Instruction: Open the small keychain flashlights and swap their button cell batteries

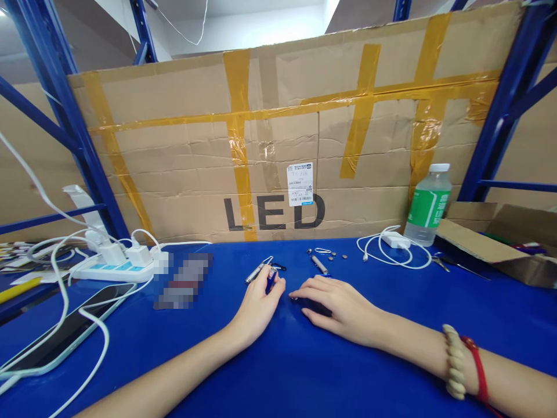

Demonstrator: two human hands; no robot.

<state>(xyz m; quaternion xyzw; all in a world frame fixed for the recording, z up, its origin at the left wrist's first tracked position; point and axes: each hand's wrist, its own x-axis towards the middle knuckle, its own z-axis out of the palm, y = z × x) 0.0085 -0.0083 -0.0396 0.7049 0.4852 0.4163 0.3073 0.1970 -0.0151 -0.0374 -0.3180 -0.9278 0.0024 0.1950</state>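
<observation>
My left hand (255, 302) is closed around a small blue tube (270, 280), its fingers partly covering it. Just beyond those fingers lies a slim silver tube (256, 273) with a wire clip. My right hand (337, 302) rests low over the table with fingers spread and thumb apart. Near its index fingertip is a tiny shiny piece, too small to name. Past the right hand lie another small silver tube (319, 265), a wire clip (322, 251) and several button cells (344, 256). A blue part is mostly hidden behind the right hand.
On the left are a phone (69, 331), a power strip (113, 270) with white cables, and a blurred-out flat item (185, 281). A charger with cable (395, 239), a bottle (429, 206), keys (441, 263) and an open carton (478, 238) stand right. Cardboard (191, 168) walls the back.
</observation>
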